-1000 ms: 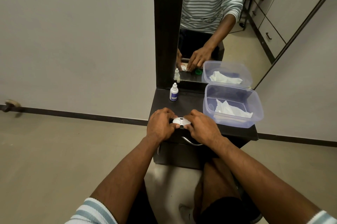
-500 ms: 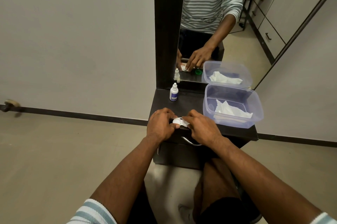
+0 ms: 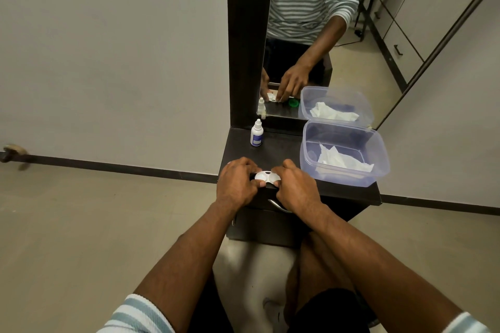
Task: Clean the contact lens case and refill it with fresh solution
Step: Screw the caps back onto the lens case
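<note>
Fingers of the left hand and right hand pinch opposite ends of the white two-well plastic contact lens case at the dark dresser top's near edge. Knuckles hide its outer rims; its caps cannot be made out here.

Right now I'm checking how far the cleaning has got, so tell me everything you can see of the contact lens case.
The contact lens case is small, white and looks like plastic: two round wells joined side by side, both showing without caps. It lies flat at the near edge of the dark shelf. The left hand grips its left end and the right hand its right end, thumbs at the near side. Whether the wells hold liquid cannot be told.
</note>
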